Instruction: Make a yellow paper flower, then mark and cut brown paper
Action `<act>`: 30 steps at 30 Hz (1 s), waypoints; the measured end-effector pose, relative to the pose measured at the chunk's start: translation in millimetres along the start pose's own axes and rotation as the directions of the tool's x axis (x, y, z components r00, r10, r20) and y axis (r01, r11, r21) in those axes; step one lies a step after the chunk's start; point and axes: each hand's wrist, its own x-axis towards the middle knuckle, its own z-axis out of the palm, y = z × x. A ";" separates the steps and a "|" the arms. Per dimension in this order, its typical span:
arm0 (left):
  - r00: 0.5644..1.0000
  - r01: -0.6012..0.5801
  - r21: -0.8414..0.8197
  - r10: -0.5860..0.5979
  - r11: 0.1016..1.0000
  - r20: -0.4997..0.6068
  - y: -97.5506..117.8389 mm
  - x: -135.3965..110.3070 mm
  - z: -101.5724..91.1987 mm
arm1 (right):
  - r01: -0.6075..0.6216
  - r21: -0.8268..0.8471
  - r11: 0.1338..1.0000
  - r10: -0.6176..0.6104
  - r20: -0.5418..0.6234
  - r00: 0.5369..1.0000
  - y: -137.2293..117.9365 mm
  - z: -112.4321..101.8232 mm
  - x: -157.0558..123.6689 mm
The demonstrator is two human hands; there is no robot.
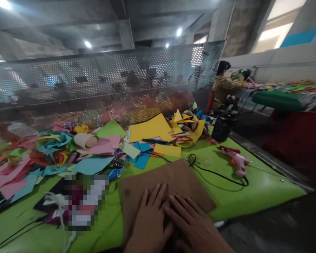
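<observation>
Both hands lie flat, palms down, on a brown sheet of board [171, 177] at the near edge of a green table [263, 189]. My left hand [150, 221] has its fingers stretched out and slightly apart. My right hand [193, 225] rests beside it, fingers extended, its tips touching the left hand's fingers. Neither hand holds anything.
A pink glue gun [237, 160] with a black cord [216, 174] lies to the right. Piles of coloured paper scraps [42, 154] and yellow sheets [150, 128] fill the far side before a perforated metal screen [107, 84]. A seated person [223, 88] works beyond, right.
</observation>
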 end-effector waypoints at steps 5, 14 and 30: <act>0.999 -0.002 -0.003 0.002 1.000 0.052 -5.5 -6.8 -4.8 | -0.143 -0.070 0.987 0.141 -0.023 0.990 28.2 -1.5 -27.6; 0.992 0.112 -0.003 -0.112 0.994 0.050 -22.6 -48.1 -18.5 | -0.194 -0.145 0.970 0.184 -0.084 0.979 53.5 -16.9 -55.9; 0.969 0.227 0.083 -0.234 0.970 0.074 -27.6 -90.9 -19.0 | -0.105 -0.228 0.968 0.064 -0.181 0.981 71.4 7.1 -69.8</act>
